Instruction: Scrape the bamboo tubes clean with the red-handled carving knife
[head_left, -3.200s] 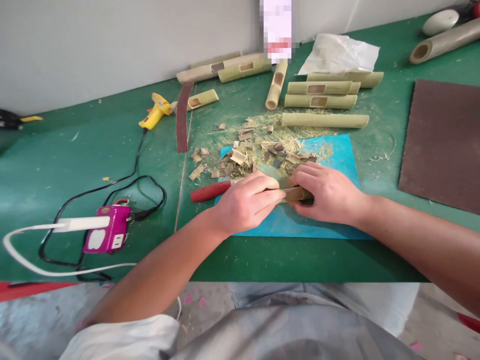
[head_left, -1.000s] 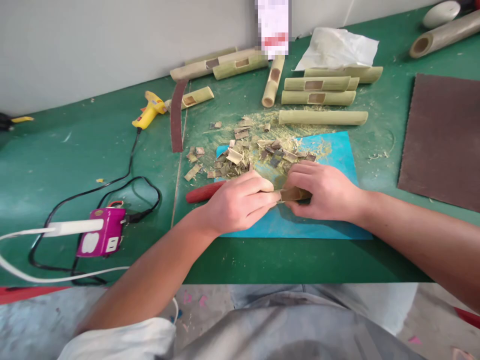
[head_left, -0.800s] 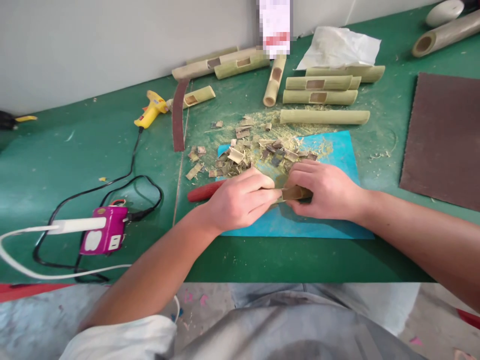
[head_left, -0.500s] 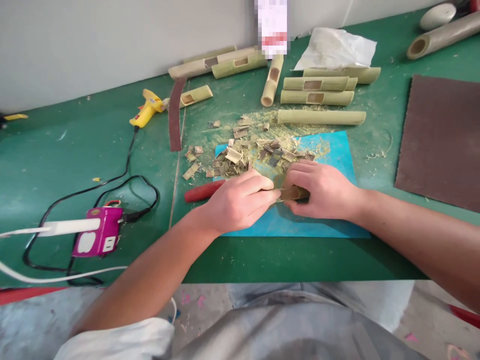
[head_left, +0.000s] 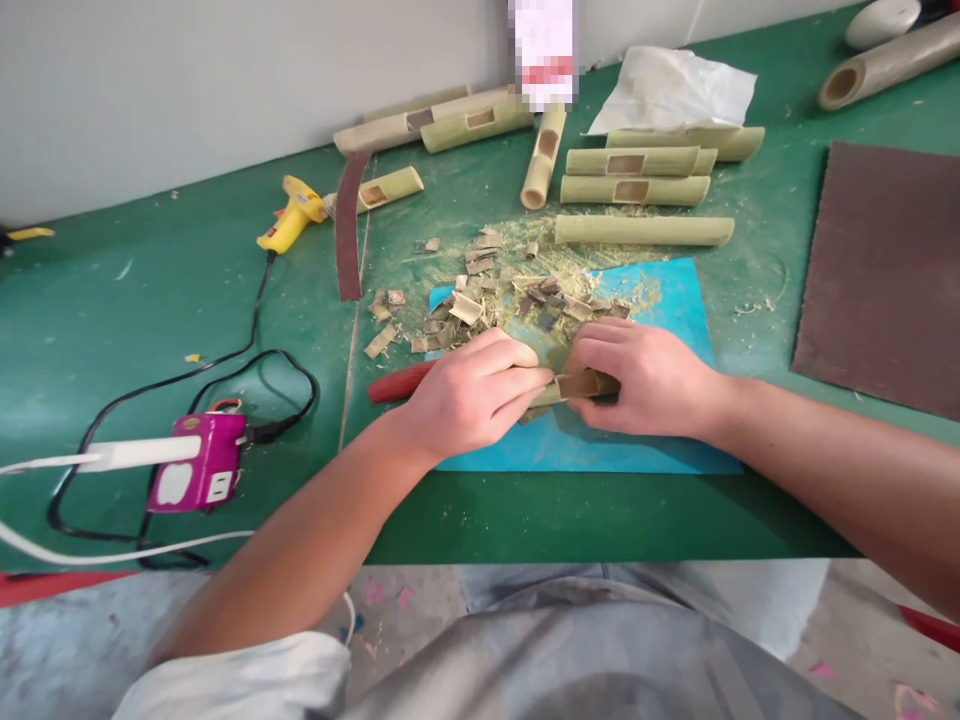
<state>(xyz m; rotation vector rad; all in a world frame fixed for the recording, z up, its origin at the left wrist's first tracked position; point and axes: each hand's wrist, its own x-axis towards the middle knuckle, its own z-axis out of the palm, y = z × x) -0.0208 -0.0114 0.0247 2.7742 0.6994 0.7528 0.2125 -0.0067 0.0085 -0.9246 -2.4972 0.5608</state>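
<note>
Bamboo piece [head_left: 579, 384] sits between both hands at frame centre, over the blue mat [head_left: 660, 300]. I see the left hand [head_left: 469, 395] curled round its left end, fingers folded over the top, and the right hand [head_left: 649, 378] closed round its right end, thumb under, fingers on top. Only a short brown-green stretch shows between them.

Change over the last three seconds: very little. Both hands keep the same grip at the same spot on the mat. In the newest frame a bit more of the piece shows below the left fingers, so it seems slightly turned or pulled out. I cannot tell whether a blade is in either hand. My reading: the work on this one piece is still going on, with small adjustments only.

The red handle [head_left: 395, 383] lies just left of the left hand, partly hidden by it. The chip pile [head_left: 487, 305] lies above the hands, across the mat's upper left corner. Cut bamboo tubes [head_left: 645, 230] lie in the upper centre; the glue gun [head_left: 289, 215] is upper left; the brown sheet [head_left: 885, 270] is at right. The tabletop [head_left: 112, 330] is green, dusted with shavings.
</note>
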